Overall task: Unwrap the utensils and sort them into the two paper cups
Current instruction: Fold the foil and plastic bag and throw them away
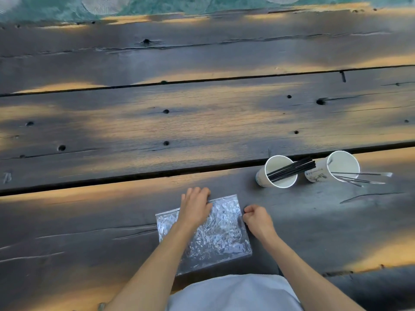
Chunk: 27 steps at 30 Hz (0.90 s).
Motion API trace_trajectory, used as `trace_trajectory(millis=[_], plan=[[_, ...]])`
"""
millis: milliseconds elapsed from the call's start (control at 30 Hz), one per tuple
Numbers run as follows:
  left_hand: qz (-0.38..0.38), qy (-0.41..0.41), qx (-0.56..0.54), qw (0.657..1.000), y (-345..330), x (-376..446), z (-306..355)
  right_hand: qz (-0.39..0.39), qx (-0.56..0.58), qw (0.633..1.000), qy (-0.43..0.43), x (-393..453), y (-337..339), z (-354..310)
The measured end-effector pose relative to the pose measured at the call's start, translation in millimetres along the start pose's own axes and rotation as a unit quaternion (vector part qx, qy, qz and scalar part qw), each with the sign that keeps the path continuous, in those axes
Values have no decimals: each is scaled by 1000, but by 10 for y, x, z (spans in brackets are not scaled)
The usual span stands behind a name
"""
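Observation:
A clear zip bag (215,239) stuffed with crumpled plastic wrappers lies flat on the table in front of me. My left hand (195,206) presses flat on the bag's upper left part, fingers spread. At the bag's right edge, my right hand (257,217) is curled, thumb and fingers pinching the bag's rim. Two white paper cups stand to the right. The left cup (278,172) holds several black sticks (292,169). The right cup (336,167) holds several clear-handled utensils (363,178) that lean out to the right.
The table (157,131) is made of dark wooden planks with gaps, cracks and knot holes. A green patterned surface (157,5) lies beyond its far edge. My light-coloured clothing (235,292) shows at the bottom.

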<state>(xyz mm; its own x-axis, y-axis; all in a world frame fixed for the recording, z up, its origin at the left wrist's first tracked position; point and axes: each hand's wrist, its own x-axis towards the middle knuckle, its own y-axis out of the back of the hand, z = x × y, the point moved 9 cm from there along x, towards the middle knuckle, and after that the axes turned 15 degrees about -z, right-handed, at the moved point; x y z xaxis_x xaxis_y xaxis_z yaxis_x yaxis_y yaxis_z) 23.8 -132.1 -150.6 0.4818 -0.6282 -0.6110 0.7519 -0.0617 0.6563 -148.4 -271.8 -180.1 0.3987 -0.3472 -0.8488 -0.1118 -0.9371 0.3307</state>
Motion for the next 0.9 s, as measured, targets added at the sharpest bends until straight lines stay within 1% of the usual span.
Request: trace_trajectory(millis=[200, 267, 300, 333, 367, 433, 500, 600, 667, 767, 800, 833, 867, 900], plan=[[-104, -17, 78, 991, -101, 274, 261, -14, -13, 1000, 6, -38, 22, -79], [-112, -20, 98, 989, -138, 272, 215, -21, -16, 1000, 10, -35, 24, -97], [-116, -21, 91, 989, -147, 261, 179, -22, -17, 999, 17, -29, 23, -113], [-119, -22, 65, 990, -150, 249, 134, -24, -16, 999, 27, -21, 14, -138], [-123, -24, 13, 992, -132, 228, 94, -27, -14, 999, 44, -12, 2, -183], [-110, -14, -139, 984, -22, 161, -11, -42, 1, 995, 85, -2, -33, -314], [-75, 2, -273, 959, 165, 67, -136, -68, 31, 991, 114, 20, -55, -450], [-20, 10, -416, 909, 428, -69, -376, -95, 91, 983, 127, 53, -19, -588], [13, 25, -480, 877, 516, -144, -590, -109, 143, 976, 120, 79, 16, -619], [37, 50, -575, 816, 464, -218, -848, -155, 235, 954, 106, 99, -47, -663], [39, 58, -596, 800, 430, -232, -901, -169, 241, 949, 110, 100, -81, -708], [41, 67, -608, 790, 392, -247, -944, -176, 220, 952, 116, 100, -104, -759], [41, 73, -615, 784, 359, -261, -964, -177, 185, 959, 121, 118, -120, -792], [41, 79, -609, 788, 337, -278, -969, -169, 143, 968, 122, 132, -118, -820]])
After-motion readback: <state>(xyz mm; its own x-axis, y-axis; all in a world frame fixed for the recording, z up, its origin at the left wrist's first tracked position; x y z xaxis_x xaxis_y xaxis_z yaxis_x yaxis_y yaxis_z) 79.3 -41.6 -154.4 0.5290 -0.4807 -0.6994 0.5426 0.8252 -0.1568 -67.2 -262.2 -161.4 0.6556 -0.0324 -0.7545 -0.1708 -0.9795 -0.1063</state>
